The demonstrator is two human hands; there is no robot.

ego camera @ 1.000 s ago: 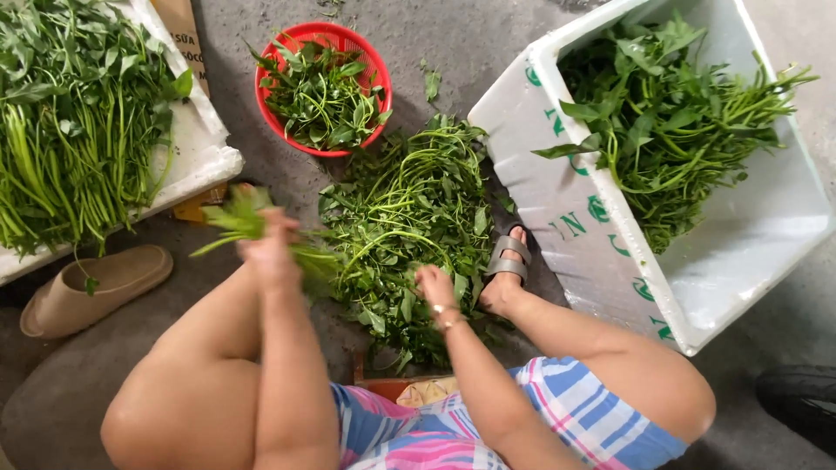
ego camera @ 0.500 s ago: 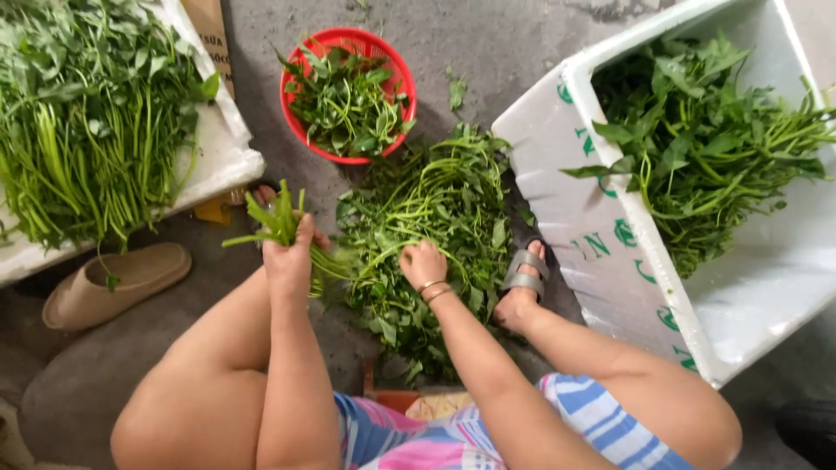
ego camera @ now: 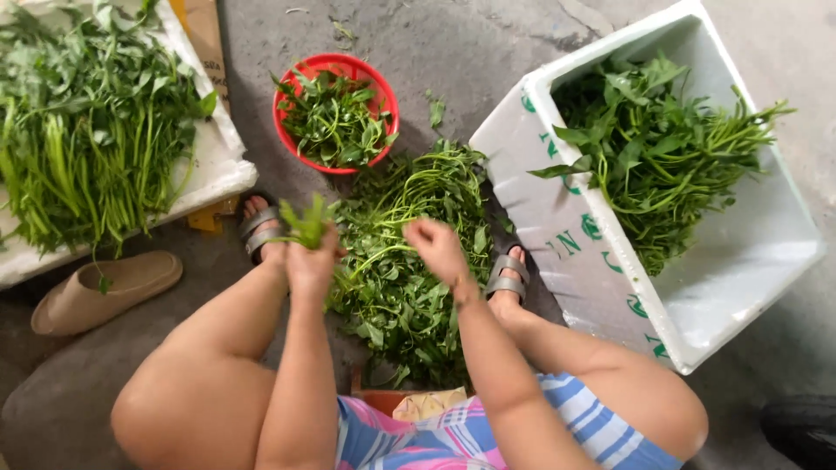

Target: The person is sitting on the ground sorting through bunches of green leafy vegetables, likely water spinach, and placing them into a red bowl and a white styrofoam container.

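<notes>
My left hand is closed around a small bunch of leafy green stems that stick up out of the fist. My right hand hovers over a pile of leafy greens on the concrete floor between my sandalled feet, its fingers curled on a thin stem from the pile. Just beyond the pile stands a red plastic basket holding picked leaves.
A white foam box with long green stalks lies tilted at the right. A white foam tray at the left carries a large heap of greens. A beige slipper lies near my left knee.
My left hand has drawn in closer to the pile with its bunch of stems. My right hand has shifted a little across the pile. The view has tilted slightly.
</notes>
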